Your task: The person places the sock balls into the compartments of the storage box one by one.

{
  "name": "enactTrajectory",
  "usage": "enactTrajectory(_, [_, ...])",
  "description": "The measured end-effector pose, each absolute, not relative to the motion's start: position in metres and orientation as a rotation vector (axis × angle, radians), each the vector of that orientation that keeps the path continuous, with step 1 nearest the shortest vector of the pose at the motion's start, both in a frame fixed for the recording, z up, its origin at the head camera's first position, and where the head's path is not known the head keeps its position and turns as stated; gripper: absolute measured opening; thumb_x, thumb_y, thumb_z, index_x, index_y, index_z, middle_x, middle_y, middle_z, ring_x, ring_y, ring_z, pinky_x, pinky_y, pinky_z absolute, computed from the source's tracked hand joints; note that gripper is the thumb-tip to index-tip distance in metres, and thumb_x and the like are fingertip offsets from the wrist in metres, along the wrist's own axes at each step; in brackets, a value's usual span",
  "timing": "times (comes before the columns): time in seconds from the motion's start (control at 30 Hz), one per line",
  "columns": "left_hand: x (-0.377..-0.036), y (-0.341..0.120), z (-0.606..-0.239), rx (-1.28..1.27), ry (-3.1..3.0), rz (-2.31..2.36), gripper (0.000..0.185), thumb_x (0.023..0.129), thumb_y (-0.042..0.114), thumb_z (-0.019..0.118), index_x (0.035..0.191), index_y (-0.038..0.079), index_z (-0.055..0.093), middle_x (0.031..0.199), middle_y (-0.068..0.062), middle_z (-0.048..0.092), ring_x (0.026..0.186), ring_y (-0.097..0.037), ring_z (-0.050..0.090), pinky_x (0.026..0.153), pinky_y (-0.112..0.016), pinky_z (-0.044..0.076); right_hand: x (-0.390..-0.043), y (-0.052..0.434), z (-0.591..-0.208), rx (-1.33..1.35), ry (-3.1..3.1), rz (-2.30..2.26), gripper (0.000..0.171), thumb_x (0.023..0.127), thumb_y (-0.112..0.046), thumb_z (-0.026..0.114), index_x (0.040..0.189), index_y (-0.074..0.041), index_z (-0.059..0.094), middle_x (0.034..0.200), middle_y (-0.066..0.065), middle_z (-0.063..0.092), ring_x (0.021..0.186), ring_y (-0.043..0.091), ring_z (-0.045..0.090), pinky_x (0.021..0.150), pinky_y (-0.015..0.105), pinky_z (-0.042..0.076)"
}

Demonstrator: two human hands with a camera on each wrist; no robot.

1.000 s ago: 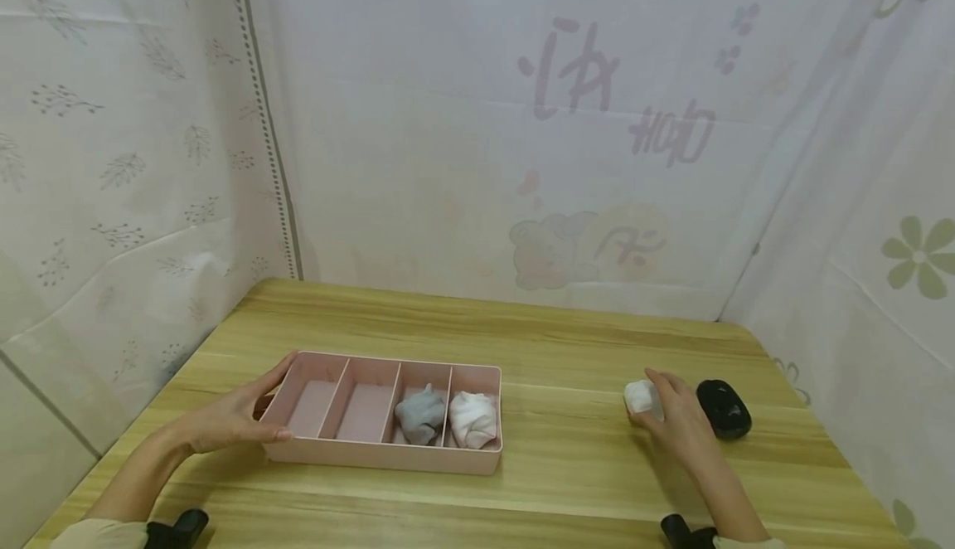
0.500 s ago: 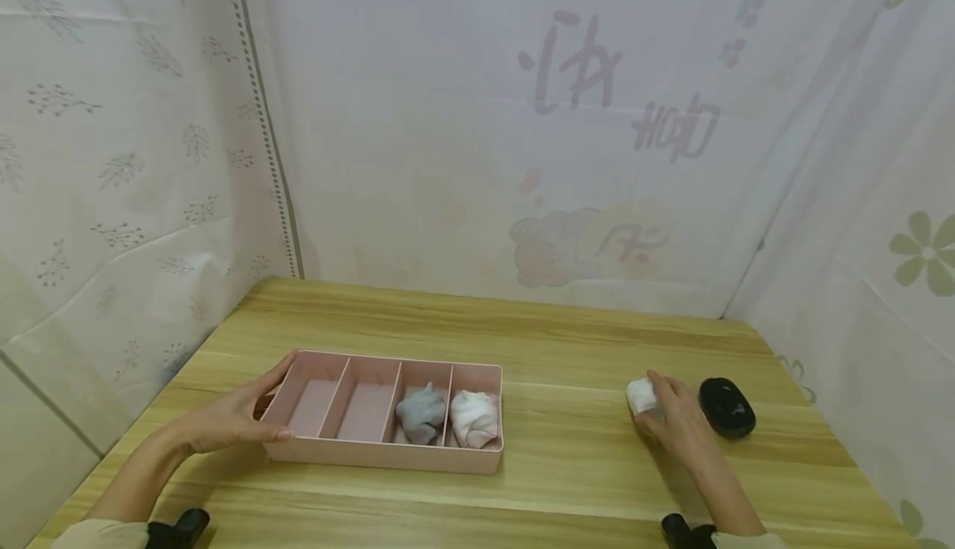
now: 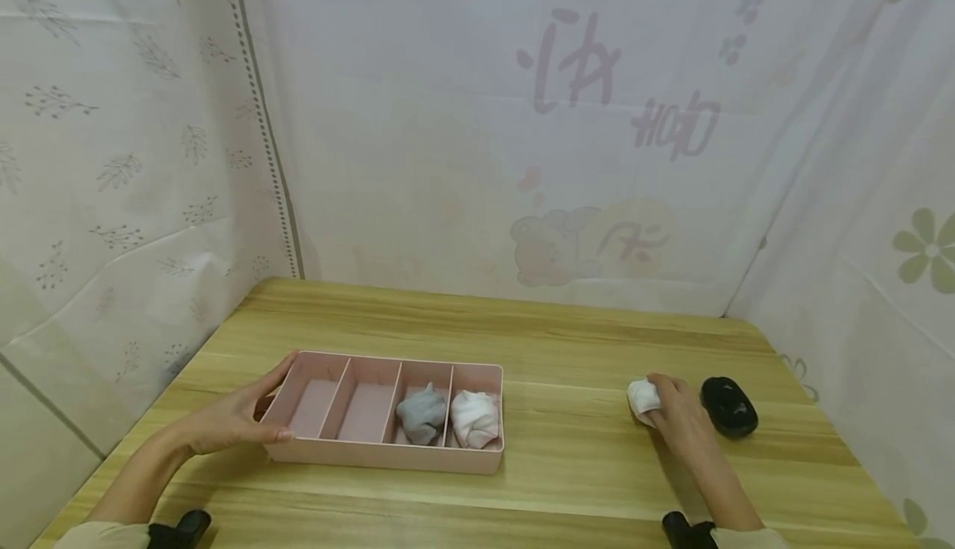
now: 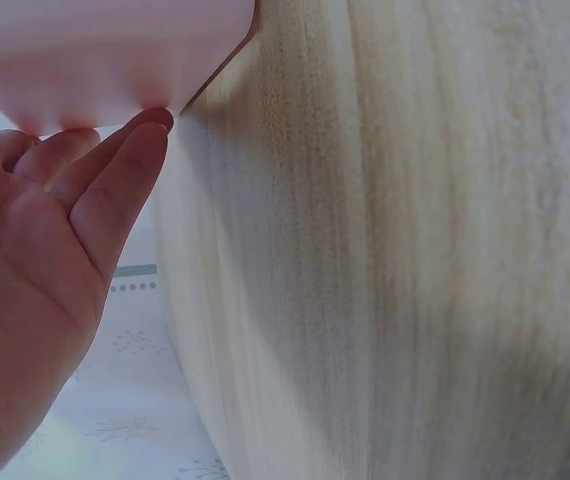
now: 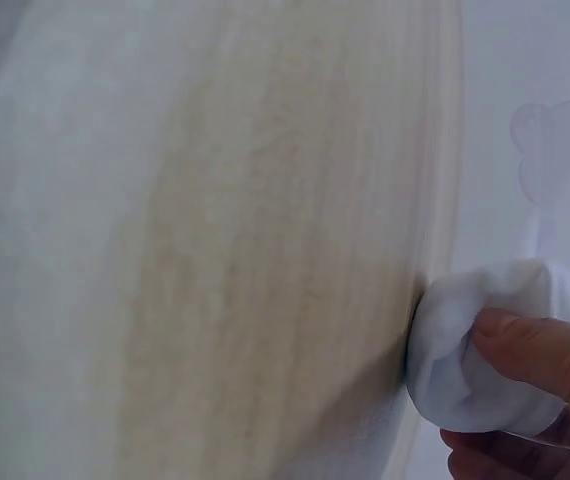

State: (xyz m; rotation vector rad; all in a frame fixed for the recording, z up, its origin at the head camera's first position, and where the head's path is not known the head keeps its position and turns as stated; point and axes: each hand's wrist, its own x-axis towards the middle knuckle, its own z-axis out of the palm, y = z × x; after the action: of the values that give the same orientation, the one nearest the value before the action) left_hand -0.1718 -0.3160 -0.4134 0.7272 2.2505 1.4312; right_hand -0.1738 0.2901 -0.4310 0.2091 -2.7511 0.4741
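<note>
A pink divided tray (image 3: 388, 449) lies on the wooden table (image 3: 567, 466), its long axis running left to right across the person's front, split into four compartments side by side. The left hand (image 3: 231, 420) rests against the tray's left end, fingers straight along the wall and thumb at the near corner, not curled round it. In the tray's rightmost compartment sits a white rolled sock (image 3: 473, 418); the compartment just left of that holds a grey rolled sock (image 3: 419, 415). Well to the right of the tray, the right hand (image 3: 681, 420) grips a white sock bundle (image 3: 642, 396) on the table, fingers curled over it. A black rolled sock (image 3: 728, 406) lies just beyond that hand, farther from the tray.
</note>
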Motion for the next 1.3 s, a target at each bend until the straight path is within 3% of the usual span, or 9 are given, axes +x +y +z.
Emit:
enactTrajectory(0.6, [-0.171, -0.317, -0.414, 0.718, 2.245, 1.441, 0.1, 0.086, 0.002, 0.063, 0.147, 0.002, -0.016, 0.147, -0.04, -0.008, 0.113, 0.005, 0.044, 0.083, -0.021, 0.046, -0.178, 0.278, -0.428, 0.255, -2.57, 0.609, 0.04, 0.069, 0.006, 0.076, 0.105, 0.004, 0.06, 0.096, 0.03, 0.062, 0.084, 0.043, 0.061, 0.068, 0.053, 0.048])
enactTrajectory(0.83, [-0.171, -0.317, -0.415, 0.712, 2.26, 1.437, 0.1, 0.086, 0.002, 0.063, 0.148, 0.004, -0.015, 0.147, -0.039, -0.008, 0.113, 0.005, 0.044, 0.083, -0.02, 0.046, -0.181, 0.252, -0.412, 0.305, -2.573, 0.804, 0.039, 0.072, 0.009, 0.073, 0.108, 0.007, 0.059, 0.104, 0.027, 0.059, 0.088, 0.035, 0.06, 0.065, 0.04, 0.051])
enactTrajectory(1.13, [-0.171, -0.317, -0.415, 0.738, 2.242, 1.449, 0.099, 0.086, 0.0, 0.061, 0.148, 0.006, -0.016, 0.146, -0.04, -0.005, 0.111, 0.0, 0.047, 0.081, -0.022, 0.047, -0.186, 0.207, -0.396, 0.525, -2.401, 0.853, 0.043, 0.066, 0.013, 0.077, 0.106, 0.006, 0.061, 0.101, 0.02, 0.062, 0.086, 0.029, 0.061, 0.064, 0.033, 0.054])
enactTrajectory(1.3, [-0.172, -0.317, -0.415, 0.742, 2.247, 1.437, 0.099, 0.086, -0.001, 0.061, 0.148, 0.007, -0.016, 0.146, -0.04, -0.009, 0.113, 0.003, 0.045, 0.083, -0.021, 0.047, -0.187, 0.179, -0.391, 0.628, -2.352, 0.994, 0.042, 0.07, 0.011, 0.075, 0.108, 0.004, 0.06, 0.102, 0.017, 0.062, 0.085, 0.027, 0.062, 0.066, 0.03, 0.054])
